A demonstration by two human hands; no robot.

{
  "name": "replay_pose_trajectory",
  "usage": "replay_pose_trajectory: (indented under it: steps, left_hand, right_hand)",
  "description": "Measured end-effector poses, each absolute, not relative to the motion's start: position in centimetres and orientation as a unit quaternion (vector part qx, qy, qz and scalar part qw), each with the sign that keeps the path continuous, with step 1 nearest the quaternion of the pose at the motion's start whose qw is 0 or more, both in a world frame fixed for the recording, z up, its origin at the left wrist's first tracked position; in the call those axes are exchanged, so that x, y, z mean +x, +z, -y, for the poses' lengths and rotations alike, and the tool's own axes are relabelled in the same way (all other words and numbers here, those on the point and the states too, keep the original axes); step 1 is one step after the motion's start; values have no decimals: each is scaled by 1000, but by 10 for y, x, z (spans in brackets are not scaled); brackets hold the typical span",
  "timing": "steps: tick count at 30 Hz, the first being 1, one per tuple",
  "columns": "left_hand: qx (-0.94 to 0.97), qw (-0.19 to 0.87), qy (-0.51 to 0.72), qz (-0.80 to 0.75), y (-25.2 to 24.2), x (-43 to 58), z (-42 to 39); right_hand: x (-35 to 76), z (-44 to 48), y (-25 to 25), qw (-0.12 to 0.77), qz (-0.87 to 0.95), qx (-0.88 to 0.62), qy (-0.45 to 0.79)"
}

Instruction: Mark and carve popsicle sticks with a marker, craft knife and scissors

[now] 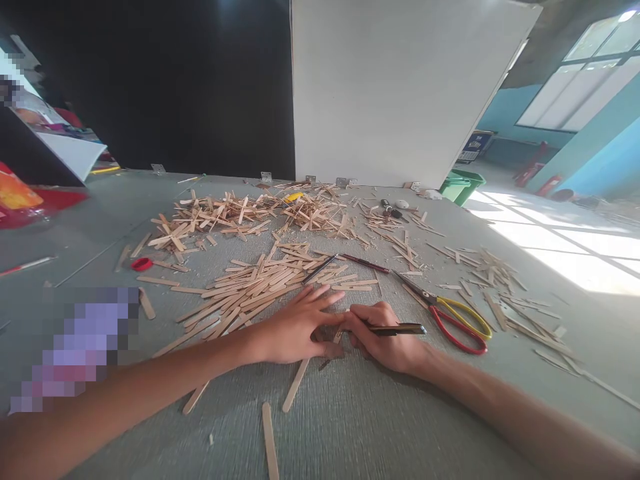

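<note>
My left hand [295, 327] lies flat with its fingers stretched out, pressing down on a wooden craft stick [296, 384] on the grey table [350, 413]. My right hand [383, 337] is closed around a dark utility knife [397, 329], its front end down at the stick beside my left fingertips. Just beyond my hands lies a big pile of whole wooden sticks [250, 287].
Red-and-yellow scissors [450, 317] lie to the right of my right hand. A red pen [365, 263] and a dark pencil [320, 269] rest on the pile. Cut stick scraps [240, 213] cover the far table. A red ring [141, 264] sits left. A white board [395, 87] stands behind.
</note>
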State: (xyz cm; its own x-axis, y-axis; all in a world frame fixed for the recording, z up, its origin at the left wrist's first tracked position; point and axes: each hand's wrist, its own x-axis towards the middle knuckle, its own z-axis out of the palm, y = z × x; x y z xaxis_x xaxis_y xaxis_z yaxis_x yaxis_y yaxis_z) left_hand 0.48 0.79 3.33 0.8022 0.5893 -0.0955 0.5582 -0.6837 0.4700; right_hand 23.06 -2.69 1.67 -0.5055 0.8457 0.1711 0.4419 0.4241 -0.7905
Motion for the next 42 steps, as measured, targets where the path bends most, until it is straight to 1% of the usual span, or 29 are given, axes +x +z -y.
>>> replay_pose_trajectory:
  steps: [8, 19, 25, 38, 42]
  left_hand:
    - [921, 242, 52, -302, 26, 2, -9]
    - [922, 245, 47, -297, 29, 2, -9]
    - [923, 222, 36, -312, 26, 2, -4]
    - [929, 197, 57, -309, 20, 3, -2]
    - [927, 206, 65, -308, 21, 4, -2]
  right_hand:
    - [232, 26, 12, 312, 782, -401, 362]
    - [230, 26, 15, 302, 780, -416, 357]
    - [229, 26, 19, 297, 789, -411, 347]
    - [229, 26, 16, 297, 788, -412, 348]
    - [229, 26, 16, 295, 790, -413, 344]
